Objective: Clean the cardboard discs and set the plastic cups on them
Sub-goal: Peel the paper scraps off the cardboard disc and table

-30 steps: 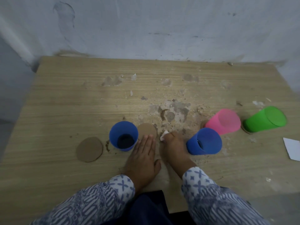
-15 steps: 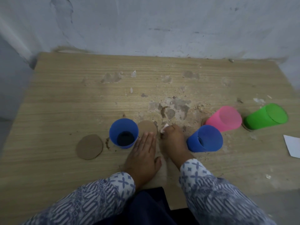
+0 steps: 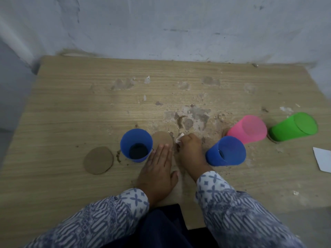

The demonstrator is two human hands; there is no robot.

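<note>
My left hand (image 3: 158, 165) lies flat with straight fingers, its fingertips pressing the near edge of a brown cardboard disc (image 3: 162, 138). Just right of that disc, my right hand (image 3: 190, 151) pinches a small white wad of tissue (image 3: 180, 137) against the table. An upright blue cup (image 3: 136, 144) stands touching the disc's left side. A second bare cardboard disc (image 3: 98, 160) lies further left. To the right stand another blue cup (image 3: 226, 151), a pink cup (image 3: 248, 128) and a green cup (image 3: 294, 127); brown disc edges peek from under the pink and green ones.
The wooden table (image 3: 71, 108) has patches of peeled, dirty surface (image 3: 193, 117) behind my hands. A white sheet of paper (image 3: 323, 159) lies at the right edge. A grey wall (image 3: 161, 25) bounds the table's far side.
My right hand with the tissue has shifted slightly forward beside the disc. My left hand stays flat on the disc's near edge. The cups have not moved.
</note>
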